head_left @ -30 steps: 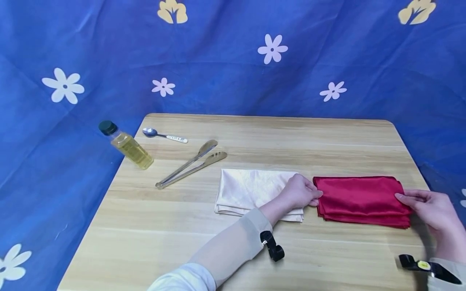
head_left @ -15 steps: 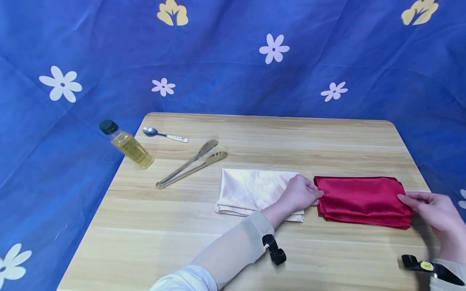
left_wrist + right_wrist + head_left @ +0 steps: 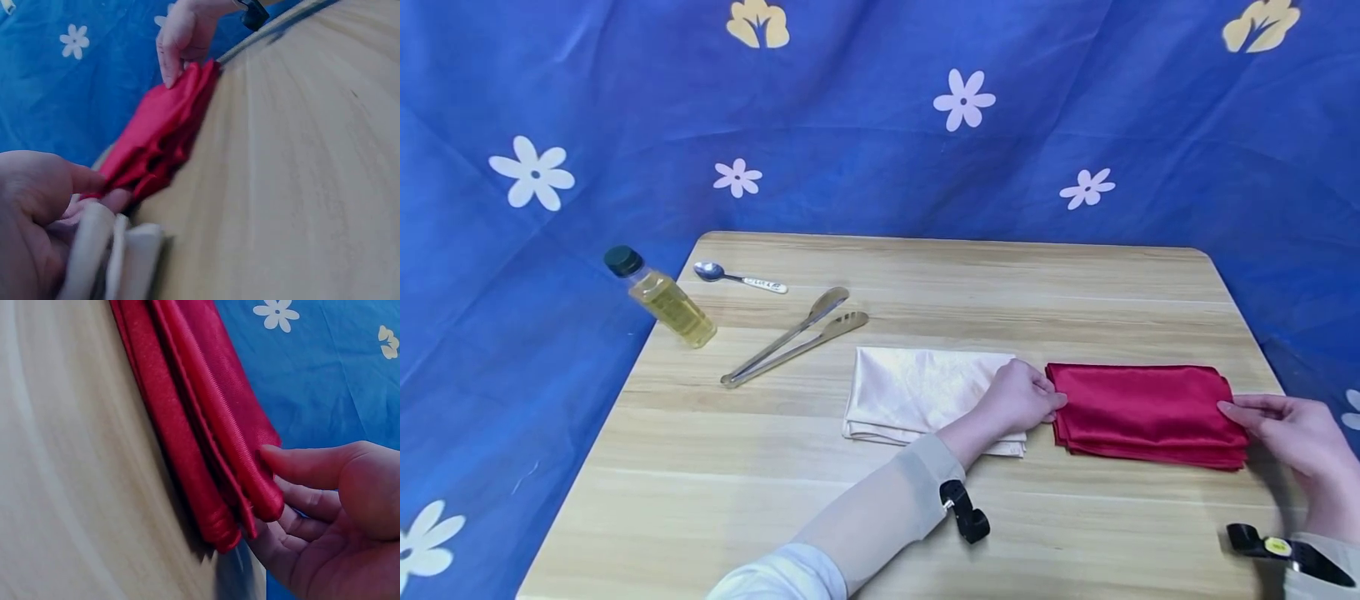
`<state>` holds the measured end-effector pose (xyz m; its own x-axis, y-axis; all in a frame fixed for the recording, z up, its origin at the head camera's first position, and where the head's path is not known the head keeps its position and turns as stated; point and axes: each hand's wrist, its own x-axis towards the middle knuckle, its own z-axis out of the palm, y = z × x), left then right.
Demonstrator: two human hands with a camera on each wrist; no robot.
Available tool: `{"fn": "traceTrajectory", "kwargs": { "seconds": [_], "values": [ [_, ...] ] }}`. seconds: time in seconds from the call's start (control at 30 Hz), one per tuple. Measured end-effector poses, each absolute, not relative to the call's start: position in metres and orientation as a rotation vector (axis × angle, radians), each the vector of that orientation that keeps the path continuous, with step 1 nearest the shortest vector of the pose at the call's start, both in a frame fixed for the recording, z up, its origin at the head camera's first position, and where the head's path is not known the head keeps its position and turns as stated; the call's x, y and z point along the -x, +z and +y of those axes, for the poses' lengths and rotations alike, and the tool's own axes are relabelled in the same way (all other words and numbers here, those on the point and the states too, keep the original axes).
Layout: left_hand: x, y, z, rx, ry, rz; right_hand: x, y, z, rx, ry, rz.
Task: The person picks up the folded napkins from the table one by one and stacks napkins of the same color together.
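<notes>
A folded red satin cloth [image 3: 1142, 412] lies at the right of the table in the head view, its layers stacked into a rectangle. At its left edge my left hand [image 3: 1018, 396] pinches it, thumb on top and a finger beneath, as the left wrist view shows at the red cloth's near end [image 3: 150, 137]. My right hand [image 3: 1292, 429] holds the opposite short edge, with the thumb [image 3: 306, 464] on the upper layer and the other fingers under the fold. Below my left hand, partly covered by it, is a folded cream cloth [image 3: 917, 387].
Metal tongs [image 3: 793, 337] lie spread left of the cream cloth. Behind them is a small spoon [image 3: 741, 277] with a white handle. A bottle of yellow liquid [image 3: 670, 308] with a dark green cap stands at the table's left edge. A blue flowered curtain [image 3: 865, 117] hangs behind.
</notes>
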<state>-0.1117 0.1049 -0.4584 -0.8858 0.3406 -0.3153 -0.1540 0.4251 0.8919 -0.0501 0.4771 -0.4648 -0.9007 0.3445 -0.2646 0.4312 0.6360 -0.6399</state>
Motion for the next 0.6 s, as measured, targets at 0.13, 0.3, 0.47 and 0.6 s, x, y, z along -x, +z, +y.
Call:
{"fn": "traceTrajectory", "kwargs": {
  "seconds": [0.13,0.3,0.47,0.6],
  "values": [
    [0.117,-0.445,0.099,-0.267,1.397,2.338,0.051,-0.459,0.471,-0.676,-1.247,2.764],
    [0.131,-0.426,0.085,-0.385,1.403,2.38,0.056,-0.446,0.459,-0.689,-1.435,2.797],
    [0.147,-0.414,0.066,-0.524,1.446,2.375,0.062,-0.43,0.439,-0.72,-1.476,2.872],
    [0.158,-0.405,0.05,-0.575,1.544,2.393,0.069,-0.415,0.415,-0.718,-1.54,2.921]
  ]
}}
